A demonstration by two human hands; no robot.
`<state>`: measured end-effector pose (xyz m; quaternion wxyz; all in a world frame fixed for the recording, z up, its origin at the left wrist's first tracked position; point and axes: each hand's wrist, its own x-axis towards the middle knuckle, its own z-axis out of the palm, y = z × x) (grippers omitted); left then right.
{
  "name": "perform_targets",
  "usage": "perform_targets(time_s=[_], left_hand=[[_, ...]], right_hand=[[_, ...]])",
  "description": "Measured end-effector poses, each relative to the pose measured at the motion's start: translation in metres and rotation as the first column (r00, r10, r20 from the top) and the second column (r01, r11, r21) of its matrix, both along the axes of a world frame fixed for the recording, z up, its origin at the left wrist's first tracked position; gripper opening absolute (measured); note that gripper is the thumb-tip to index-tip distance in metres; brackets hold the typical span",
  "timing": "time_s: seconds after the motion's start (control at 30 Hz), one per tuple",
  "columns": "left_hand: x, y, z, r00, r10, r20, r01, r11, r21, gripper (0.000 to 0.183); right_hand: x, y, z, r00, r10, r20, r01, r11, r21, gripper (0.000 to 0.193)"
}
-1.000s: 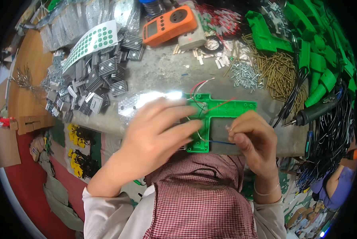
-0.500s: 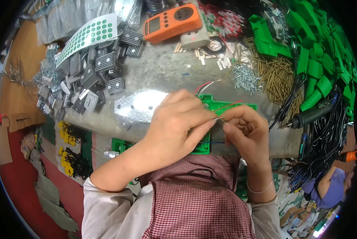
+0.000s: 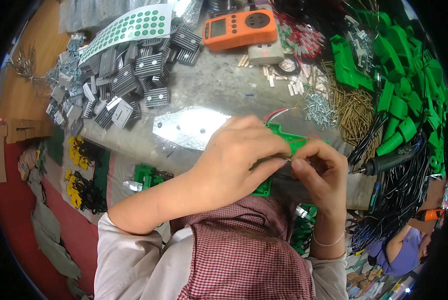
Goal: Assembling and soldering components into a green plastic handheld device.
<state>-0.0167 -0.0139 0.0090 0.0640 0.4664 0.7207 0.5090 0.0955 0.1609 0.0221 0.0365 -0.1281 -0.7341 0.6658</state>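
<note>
My left hand and my right hand meet tip to tip above the near edge of the bench. Both are closed in a pinch around thin wire ends, of which only a small bare bit shows between the fingertips. Beneath them lies a green plastic housing, largely covered by my hands. Red and white wires stick up from its far corner. A shiny metal plate with holes rests left of the housing, partly behind my left hand.
Finned grey heat sinks are piled at the left, under a sheet of green round stickers. An orange meter stands at the back. Rightward lie brass screws, silver screws, green housings, a soldering iron and black cables.
The whole view has shifted, so the bench things sit further right. My hands remain pinched together at the wires, and my fingertips have drawn closer, covering more of the bare ends.
</note>
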Motion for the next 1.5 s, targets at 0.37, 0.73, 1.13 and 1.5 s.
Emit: perform_targets(time_s=[0.37, 0.73, 1.13, 1.5], left_hand=[[-0.006, 0.000, 0.006, 0.997, -0.073, -0.027, 0.073, 0.997, -0.015, 0.021], [-0.005, 0.008, -0.001, 0.965, -0.047, -0.258, 0.064, 0.996, 0.060, 0.018], [-0.009, 0.007, -0.002, 0.947, -0.106, -0.302, 0.112, 0.994, 0.002, 0.018], [-0.007, 0.013, -0.008, 0.848, -0.101, -0.521, 0.163, 0.984, 0.073, 0.019]], right_hand=[[-0.006, 0.010, 0.010, 0.995, 0.100, 0.024, -0.102, 0.991, 0.082, 0.009], [-0.001, 0.000, 0.008, 0.983, 0.068, 0.172, -0.040, 0.987, -0.158, 0.009], [0.002, 0.015, 0.002, 0.974, 0.208, 0.094, -0.205, 0.978, -0.044, 0.012], [0.000, 0.018, -0.006, 0.932, 0.268, 0.244, -0.119, 0.862, -0.493, 0.018]])
